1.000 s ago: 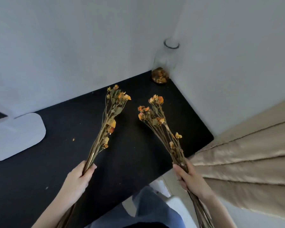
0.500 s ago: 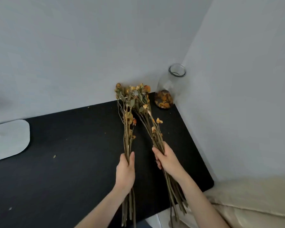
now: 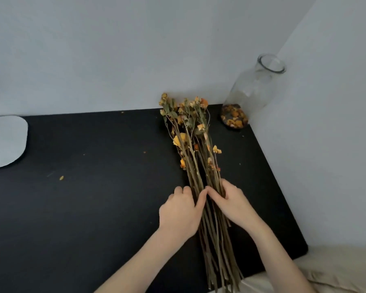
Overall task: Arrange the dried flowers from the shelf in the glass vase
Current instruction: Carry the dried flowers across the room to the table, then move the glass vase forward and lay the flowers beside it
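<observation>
Fingers of left hand [image 3: 179, 212] and right hand [image 3: 232, 205] grip long-stemmed dried orange flowers [image 3: 187, 117], blooms near clear glass vase [image 3: 249, 92] on black desk [image 3: 93, 197]

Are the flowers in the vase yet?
Out. The dried flowers are bunched over the black table, gripped by the left hand and right hand; the glass vase holds only loose orange petals at its bottom.

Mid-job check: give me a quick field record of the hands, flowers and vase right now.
left hand: grips the stems mid-length
right hand: grips the same bundle, close beside the left
dried flowers: one bundle, heads toward the back wall, stem ends past the near edge
glass vase: upright in the back right corner, no stems in it, loose petals at its bottom
black surface: a few petal crumbs
</observation>
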`<action>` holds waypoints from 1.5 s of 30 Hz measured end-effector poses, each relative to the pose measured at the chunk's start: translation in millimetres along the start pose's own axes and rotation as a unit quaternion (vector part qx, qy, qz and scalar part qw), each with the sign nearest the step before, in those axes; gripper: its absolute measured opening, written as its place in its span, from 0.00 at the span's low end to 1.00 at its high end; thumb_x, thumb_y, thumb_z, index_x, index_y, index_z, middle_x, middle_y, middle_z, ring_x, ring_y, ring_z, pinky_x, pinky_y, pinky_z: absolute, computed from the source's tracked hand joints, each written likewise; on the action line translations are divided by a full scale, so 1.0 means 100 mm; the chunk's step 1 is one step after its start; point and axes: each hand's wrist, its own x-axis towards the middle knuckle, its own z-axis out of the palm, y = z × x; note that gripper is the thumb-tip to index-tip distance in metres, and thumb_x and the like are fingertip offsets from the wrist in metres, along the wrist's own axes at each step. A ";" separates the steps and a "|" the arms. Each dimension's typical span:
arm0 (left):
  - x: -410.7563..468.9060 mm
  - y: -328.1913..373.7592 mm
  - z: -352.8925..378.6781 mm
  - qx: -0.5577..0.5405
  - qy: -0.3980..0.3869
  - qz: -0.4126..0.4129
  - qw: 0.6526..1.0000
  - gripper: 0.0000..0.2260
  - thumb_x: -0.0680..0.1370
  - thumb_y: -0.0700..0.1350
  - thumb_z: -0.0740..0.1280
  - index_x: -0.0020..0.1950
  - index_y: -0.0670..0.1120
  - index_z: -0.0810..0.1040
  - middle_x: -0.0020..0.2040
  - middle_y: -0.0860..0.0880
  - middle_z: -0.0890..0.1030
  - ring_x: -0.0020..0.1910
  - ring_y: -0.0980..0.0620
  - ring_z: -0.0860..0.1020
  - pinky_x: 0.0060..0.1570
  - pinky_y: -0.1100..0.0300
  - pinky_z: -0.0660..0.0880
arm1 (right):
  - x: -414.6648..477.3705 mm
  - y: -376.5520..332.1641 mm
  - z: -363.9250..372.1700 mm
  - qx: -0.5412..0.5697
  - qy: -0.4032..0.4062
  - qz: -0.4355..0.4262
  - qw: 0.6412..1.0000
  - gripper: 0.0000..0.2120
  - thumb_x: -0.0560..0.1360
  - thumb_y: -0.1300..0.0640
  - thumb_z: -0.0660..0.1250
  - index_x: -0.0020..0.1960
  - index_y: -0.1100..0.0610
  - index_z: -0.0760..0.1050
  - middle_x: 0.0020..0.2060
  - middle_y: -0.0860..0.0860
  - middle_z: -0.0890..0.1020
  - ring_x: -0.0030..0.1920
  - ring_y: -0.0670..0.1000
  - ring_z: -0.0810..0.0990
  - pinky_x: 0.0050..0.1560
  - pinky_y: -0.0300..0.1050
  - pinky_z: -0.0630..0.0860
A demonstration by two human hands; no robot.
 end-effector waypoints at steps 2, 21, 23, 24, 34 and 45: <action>0.01 -0.09 -0.04 0.014 0.017 0.012 1.000 0.21 0.78 0.62 0.48 0.48 0.47 0.70 0.48 0.49 0.73 0.45 0.48 0.77 0.39 0.56 0.73 | 0.02 0.00 -0.03 -0.069 0.025 -0.019 0.997 0.12 0.74 0.42 0.62 0.52 0.47 0.76 0.44 0.43 0.81 0.44 0.38 0.79 0.42 0.33 0.73; 0.48 -0.10 -0.47 -0.202 0.215 0.222 0.929 0.14 0.76 0.54 0.64 0.55 0.47 0.70 0.44 0.48 0.75 0.38 0.55 0.71 0.37 0.64 0.70 | 0.17 0.08 -0.52 -0.159 0.236 -0.123 0.951 0.19 0.77 0.39 0.52 0.49 0.52 0.75 0.37 0.46 0.77 0.37 0.46 0.76 0.41 0.43 0.73; 0.71 0.17 -0.62 -0.235 0.172 0.223 0.930 0.25 0.73 0.56 0.67 0.64 0.45 0.66 0.52 0.48 0.74 0.47 0.53 0.74 0.44 0.64 0.72 | 0.30 -0.04 -0.71 -0.122 0.283 -0.126 0.943 0.18 0.78 0.42 0.54 0.54 0.55 0.73 0.41 0.48 0.77 0.41 0.49 0.76 0.43 0.46 0.74; 0.84 0.30 -0.68 -0.251 0.149 0.217 0.931 0.30 0.72 0.56 0.69 0.67 0.43 0.63 0.57 0.47 0.73 0.52 0.51 0.74 0.49 0.62 0.72 | 0.36 -0.09 -0.81 -0.104 0.304 -0.124 0.939 0.19 0.78 0.43 0.56 0.56 0.56 0.72 0.44 0.50 0.78 0.42 0.50 0.76 0.43 0.45 0.73; 2.03 1.25 -0.55 -0.341 0.048 0.187 0.920 0.48 0.64 0.48 0.78 0.74 0.42 0.50 0.69 0.42 0.65 0.65 0.45 0.68 0.59 0.55 0.70 | 0.97 -0.64 -1.52 -0.126 0.370 -0.171 0.904 0.37 0.71 0.44 0.68 0.71 0.63 0.59 0.69 0.60 0.67 0.68 0.58 0.65 0.67 0.55 0.65; 2.40 1.34 -0.31 -0.336 0.075 0.168 0.924 0.53 0.61 0.50 0.80 0.75 0.43 0.49 0.74 0.44 0.58 0.72 0.45 0.60 0.69 0.51 0.63 | 1.51 -0.81 -1.50 0.121 0.383 -0.182 0.897 0.30 0.68 0.50 0.74 0.65 0.59 0.68 0.63 0.54 0.73 0.64 0.53 0.70 0.66 0.50 0.67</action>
